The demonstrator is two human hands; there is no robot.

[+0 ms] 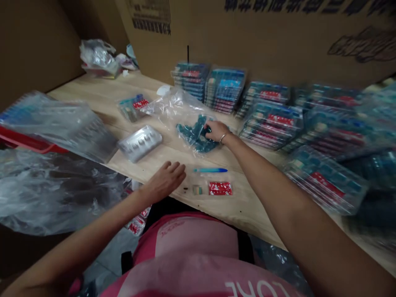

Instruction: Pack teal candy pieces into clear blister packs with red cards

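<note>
My right hand (215,131) reaches to a clear plastic bag (173,103) whose mouth end holds a heap of small teal pieces (188,134). Its fingers are curled in a pinch at the heap, on what looks like a dark teal piece; the exact kind is too blurred to tell. Flat on the wooden table, my left hand (168,178) lies open with nothing in it. Just right of it are a blue pen-shaped stick (210,170), a small beige and green block (197,189) and a red patterned packet (220,188). A clear moulded tray (140,143) sits beyond my left hand.
Stacks of filled clear trays (272,123) line the back and right of the table (173,152). Nested trays (71,123) lean over a red bin (34,142) at left. Cardboard (201,33) walls the back. A filled pack (133,107) lies near the bag.
</note>
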